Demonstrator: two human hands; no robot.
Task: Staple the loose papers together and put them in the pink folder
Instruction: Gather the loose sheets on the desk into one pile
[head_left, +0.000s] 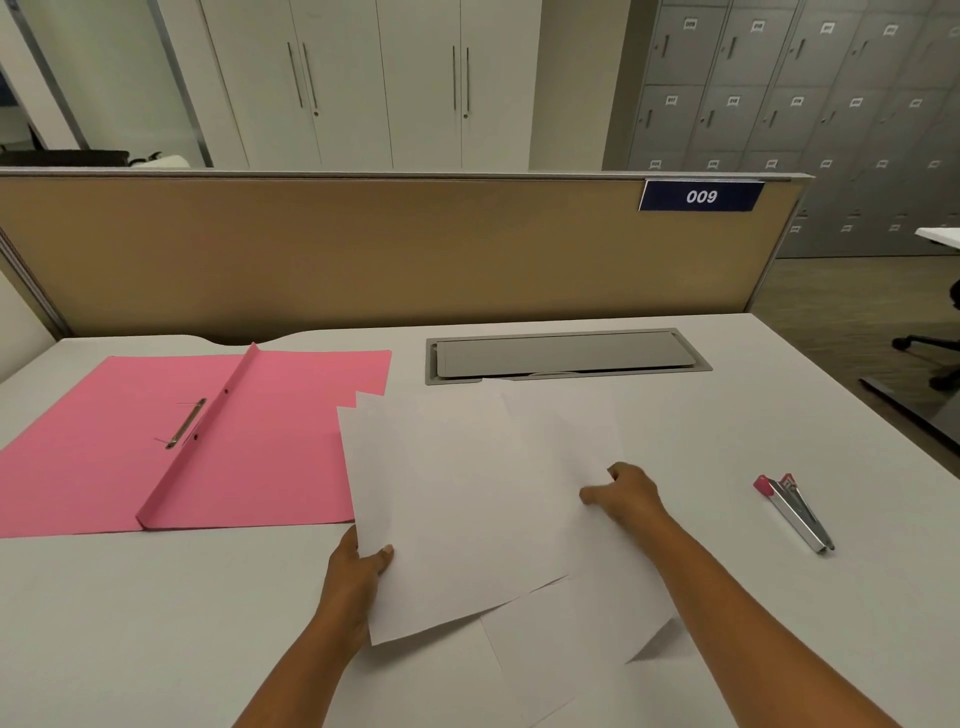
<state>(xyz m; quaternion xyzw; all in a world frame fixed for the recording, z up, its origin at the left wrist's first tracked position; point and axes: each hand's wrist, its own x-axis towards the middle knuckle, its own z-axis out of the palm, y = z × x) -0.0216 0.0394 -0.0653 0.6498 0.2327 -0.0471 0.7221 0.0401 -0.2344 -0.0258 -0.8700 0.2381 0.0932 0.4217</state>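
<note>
Papers (467, 493) lay fanned and unstapled on the bench (156, 623), left hand (358, 566) pinching their near corner, right hand (628, 493) curled on top; squaring them came next, stapler (795, 512) lying well right of that grip, pink folder (208, 436) open to the left.

A fan of loose white papers (467, 493) lies on the grey desk (156, 623), its left corners overlapping the right edge of the open pink folder (104, 452). The left hand (358, 566) pinches the papers' left edge, thumb on top. The right hand (626, 493) rests curled on the papers' right side. Well to the right of the papers lies a stapler (795, 512). Behind the papers a cable hatch (566, 356) is set into the desk.
</note>
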